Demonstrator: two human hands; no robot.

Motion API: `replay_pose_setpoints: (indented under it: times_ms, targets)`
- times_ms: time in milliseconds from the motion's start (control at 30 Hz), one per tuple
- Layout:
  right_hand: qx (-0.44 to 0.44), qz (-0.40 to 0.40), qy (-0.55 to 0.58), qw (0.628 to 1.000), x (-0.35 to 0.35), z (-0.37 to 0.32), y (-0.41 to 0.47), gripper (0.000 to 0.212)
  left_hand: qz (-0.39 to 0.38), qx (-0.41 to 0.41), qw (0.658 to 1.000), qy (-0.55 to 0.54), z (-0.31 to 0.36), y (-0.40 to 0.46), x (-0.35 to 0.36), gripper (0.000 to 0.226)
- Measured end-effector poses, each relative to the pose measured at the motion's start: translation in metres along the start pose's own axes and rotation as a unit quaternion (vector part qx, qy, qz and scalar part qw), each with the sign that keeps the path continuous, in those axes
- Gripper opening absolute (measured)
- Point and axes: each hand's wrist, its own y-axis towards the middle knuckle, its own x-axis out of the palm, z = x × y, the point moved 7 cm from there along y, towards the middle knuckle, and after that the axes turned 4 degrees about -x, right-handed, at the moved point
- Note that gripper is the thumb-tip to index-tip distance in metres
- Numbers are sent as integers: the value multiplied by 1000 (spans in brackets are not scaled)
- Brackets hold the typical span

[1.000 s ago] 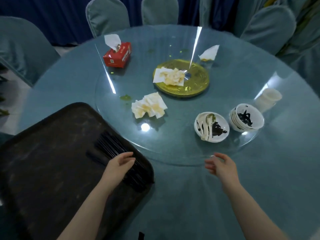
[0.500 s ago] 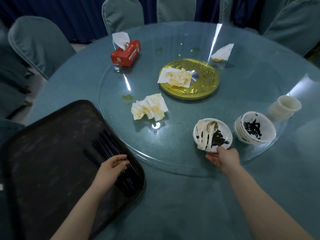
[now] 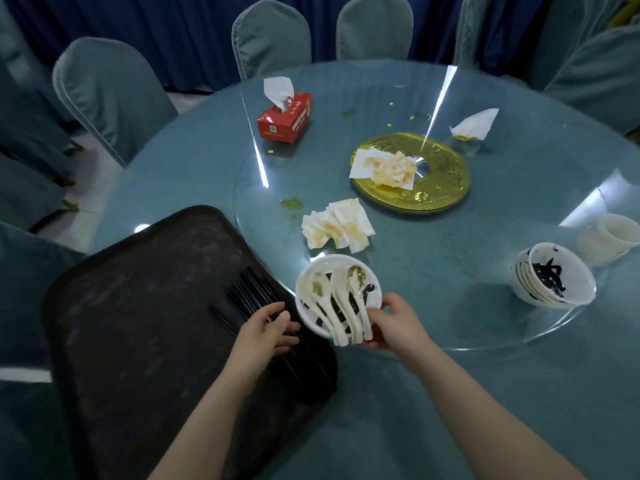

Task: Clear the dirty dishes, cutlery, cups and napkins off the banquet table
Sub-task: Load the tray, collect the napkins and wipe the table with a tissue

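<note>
My right hand grips the rim of a white bowl that holds several white soup spoons, lifted just beside the black tray's right edge. My left hand rests with loosely bent fingers on a bundle of black chopsticks lying on the tray. A stack of dirty white bowls and white cups stand at the right. Stained napkins lie on the glass turntable: one crumpled napkin near me, another napkin on the gold plate, a third napkin farther back.
A red tissue box sits at the far left of the glass turntable. Green food smears dot the glass. Covered chairs ring the round table.
My right hand took hold of the bowl of spoons and carried it left off the turntable toward the tray. My left hand stayed on the chopsticks.
</note>
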Motion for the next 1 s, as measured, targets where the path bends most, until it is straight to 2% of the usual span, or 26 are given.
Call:
replay_pose_setpoints:
  times_ms: [100, 233, 500, 633, 733, 800, 867, 1000]
  targets:
    - [-2, -48, -36, 998, 50, -15, -11, 10, -16, -17, 999, -33, -3, 4, -22, 21]
    - [-11, -82, -79, 993, 105, -30, -16, 14, 51, -8, 998, -32, -7, 14, -75, 10]
    - [-92, -39, -137, 985, 160, -48, 19, 22, 126, -19, 987, -100, -19, 36, -153, 13]
    - [-174, 18, -354, 919, 145, -55, 51, 30, 172, -32, 978, -118, -23, 61, -190, 16]
    - [-175, 5, -515, 839, 132, -49, 79, 46, 201, -50, 971, -119, -26, 89, -208, 21]
    - [-144, -17, -596, 790, 120, -40, 93, 51, 214, -62, 968, -116, -25, 111, -215, 20]
    - [-109, -40, -628, 770, 107, -28, 101, 53, 219, -73, 966, -115, -22, 135, -219, 18]
    - [-113, -53, -657, 743, 99, -13, 104, 58, 213, -90, 966, -114, -17, 176, -221, 26]
